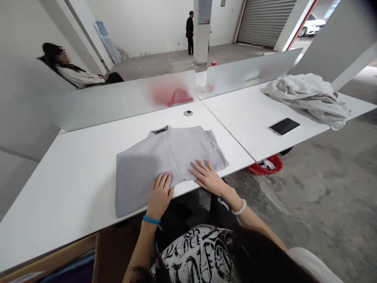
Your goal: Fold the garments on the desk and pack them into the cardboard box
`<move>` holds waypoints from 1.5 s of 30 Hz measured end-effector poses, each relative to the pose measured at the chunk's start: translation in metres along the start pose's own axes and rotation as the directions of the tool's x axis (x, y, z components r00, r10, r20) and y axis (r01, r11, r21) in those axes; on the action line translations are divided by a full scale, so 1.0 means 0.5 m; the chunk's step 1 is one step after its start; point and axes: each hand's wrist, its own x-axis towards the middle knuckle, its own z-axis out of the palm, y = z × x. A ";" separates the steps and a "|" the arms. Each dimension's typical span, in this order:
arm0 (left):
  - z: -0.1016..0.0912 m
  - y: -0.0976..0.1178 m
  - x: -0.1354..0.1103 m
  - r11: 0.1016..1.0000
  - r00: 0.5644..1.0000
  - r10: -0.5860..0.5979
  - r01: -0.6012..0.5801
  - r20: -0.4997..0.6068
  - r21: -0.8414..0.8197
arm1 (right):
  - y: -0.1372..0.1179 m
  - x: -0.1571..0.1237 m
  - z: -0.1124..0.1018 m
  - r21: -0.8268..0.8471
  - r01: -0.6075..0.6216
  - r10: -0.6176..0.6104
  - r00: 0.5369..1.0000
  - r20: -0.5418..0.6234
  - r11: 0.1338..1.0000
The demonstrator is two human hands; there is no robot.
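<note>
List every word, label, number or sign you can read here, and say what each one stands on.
No text here is legible.
Printed top of the person wearing the camera: ornate black-and-white letter-like shapes, too distorted to read.
Neck label of the grey folded shirt: too small to read.
Notice on the pillar: blurred.
Phone: dark screen, no text.

No text can be read: the print on the top [200,251] and the sheet [205,10] on the pillar [202,43] are unclear.
</note>
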 end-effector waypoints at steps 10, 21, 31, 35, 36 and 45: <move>-0.020 0.003 0.039 0.999 0.999 0.041 -0.040 0.025 -0.027 | -0.061 0.056 0.027 0.065 -0.146 0.147 0.989 -0.019 0.987; -0.012 -0.023 -0.103 0.986 0.989 0.138 -0.143 0.051 0.090 | 0.084 -0.134 -0.020 -0.015 -0.442 0.440 0.896 -0.066 0.897; -0.049 -0.095 -0.179 0.972 0.970 -0.231 0.226 0.075 0.070 | 0.015 -0.204 0.001 0.493 -0.591 0.763 0.572 -0.301 0.638; -0.065 -0.069 -0.060 0.971 0.969 -0.228 0.220 0.090 0.091 | -0.026 -0.191 0.022 0.938 -0.340 0.993 0.115 -0.030 0.068; -0.068 -0.062 -0.021 0.975 0.974 -0.207 0.196 0.095 0.106 | -0.032 -0.183 0.026 0.969 -0.226 0.989 0.081 0.120 -0.099; -0.024 -0.001 0.232 0.956 0.947 -0.263 0.229 0.187 0.182 | -0.038 -0.123 -0.004 0.888 0.071 0.843 0.357 0.403 -0.455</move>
